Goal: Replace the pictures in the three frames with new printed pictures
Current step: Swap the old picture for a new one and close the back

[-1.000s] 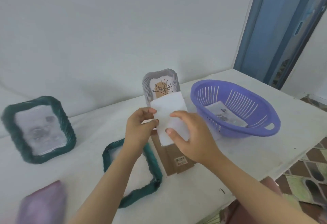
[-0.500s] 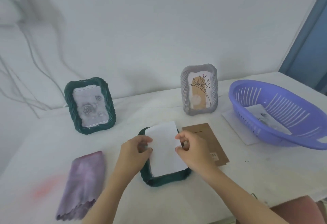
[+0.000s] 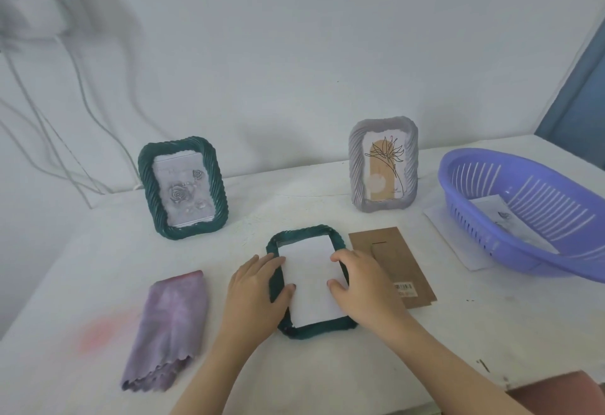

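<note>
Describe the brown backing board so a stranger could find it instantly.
On the white table, look between the purple basket and the dark green frame lying flat. The backing board lies there: the only brown cardboard piece, with a small label near its front edge.

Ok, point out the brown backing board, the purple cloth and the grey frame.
brown backing board (image 3: 411, 256): head view, on its bare right half.
purple cloth (image 3: 170, 326): head view, on the middle of the folded cloth.
grey frame (image 3: 356, 169): head view, on its left rim.

Left hand (image 3: 256, 287) and right hand (image 3: 364, 281) — both bare; forearms bare; nails short.
</note>
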The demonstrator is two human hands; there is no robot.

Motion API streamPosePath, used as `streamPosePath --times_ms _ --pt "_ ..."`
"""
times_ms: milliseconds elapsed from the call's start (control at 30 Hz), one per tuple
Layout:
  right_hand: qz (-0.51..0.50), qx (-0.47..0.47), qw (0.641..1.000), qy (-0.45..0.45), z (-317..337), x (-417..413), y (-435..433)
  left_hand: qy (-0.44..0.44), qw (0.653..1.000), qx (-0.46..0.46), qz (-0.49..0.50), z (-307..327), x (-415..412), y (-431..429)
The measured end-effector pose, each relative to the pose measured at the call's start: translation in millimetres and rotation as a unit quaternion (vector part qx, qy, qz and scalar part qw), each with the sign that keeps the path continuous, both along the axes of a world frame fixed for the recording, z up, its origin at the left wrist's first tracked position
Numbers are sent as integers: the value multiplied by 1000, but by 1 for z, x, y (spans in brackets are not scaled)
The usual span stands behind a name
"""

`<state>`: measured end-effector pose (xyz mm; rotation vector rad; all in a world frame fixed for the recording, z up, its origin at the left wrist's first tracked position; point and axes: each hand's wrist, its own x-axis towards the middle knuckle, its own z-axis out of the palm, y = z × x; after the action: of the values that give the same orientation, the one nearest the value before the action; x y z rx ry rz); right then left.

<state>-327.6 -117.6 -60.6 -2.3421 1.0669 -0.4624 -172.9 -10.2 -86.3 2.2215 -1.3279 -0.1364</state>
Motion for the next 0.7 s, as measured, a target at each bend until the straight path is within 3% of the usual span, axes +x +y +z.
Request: streamPosePath --times_ms 300,500,600,700 --pt "1 -12 1000 23 -2 3 -1 -32 999 20 -9 -8 2 -1" --pt "2 -3 1000 -20 -4 0 -2 -50 999 4 -8 -10 3 -3" --pt "-48 -58 995 -71 0 -7 -7 -27 999 -19 -16 -9 3 -1" --pt "-144 -115 983 25 5 -19 -18 17 999 -22 -45 -4 3 5"
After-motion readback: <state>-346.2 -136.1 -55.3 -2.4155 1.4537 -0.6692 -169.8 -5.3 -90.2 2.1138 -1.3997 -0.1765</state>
